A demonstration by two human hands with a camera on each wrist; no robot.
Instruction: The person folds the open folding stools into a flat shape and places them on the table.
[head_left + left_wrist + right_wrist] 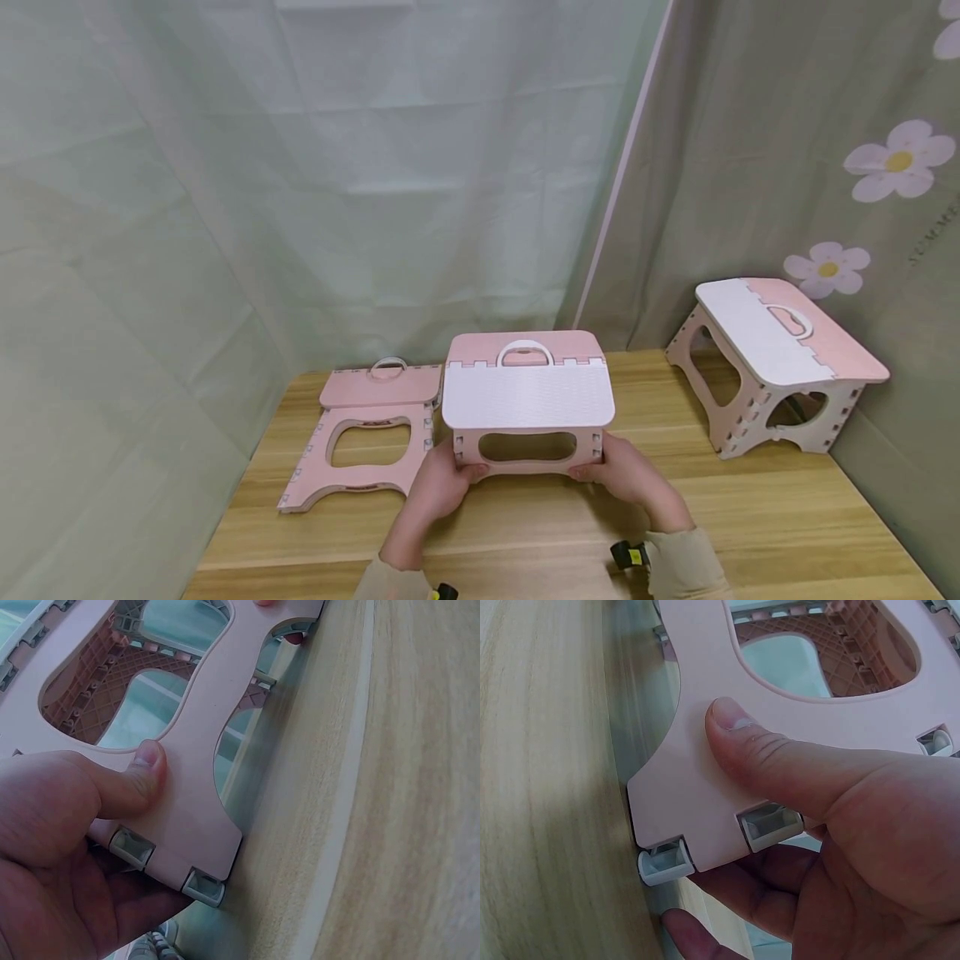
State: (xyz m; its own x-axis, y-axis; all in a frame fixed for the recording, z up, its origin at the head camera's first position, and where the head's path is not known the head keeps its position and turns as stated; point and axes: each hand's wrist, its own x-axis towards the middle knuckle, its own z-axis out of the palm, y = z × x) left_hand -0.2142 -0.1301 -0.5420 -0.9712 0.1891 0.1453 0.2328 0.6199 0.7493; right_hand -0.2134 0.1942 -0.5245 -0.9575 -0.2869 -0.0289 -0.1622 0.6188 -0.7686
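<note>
A pink and white folding stool (528,396) stands unfolded in the middle, its seat facing up with a white loop handle. My left hand (441,483) grips its left front leg; in the left wrist view the thumb (150,769) presses the pink panel and the fingers reach round the hinged edge. On the opposite side my right hand (626,471) holds the right front leg the same way, its thumb (742,742) on the panel's face in the right wrist view. The fingertips behind the legs are partly hidden.
Left of it, a folded pink stool (382,387) lies flat on the wooden table (525,542). Another unfolded stool (765,333) stands at the right, near the flowered curtain (720,167). A pale green curtain (375,167) hangs behind the table.
</note>
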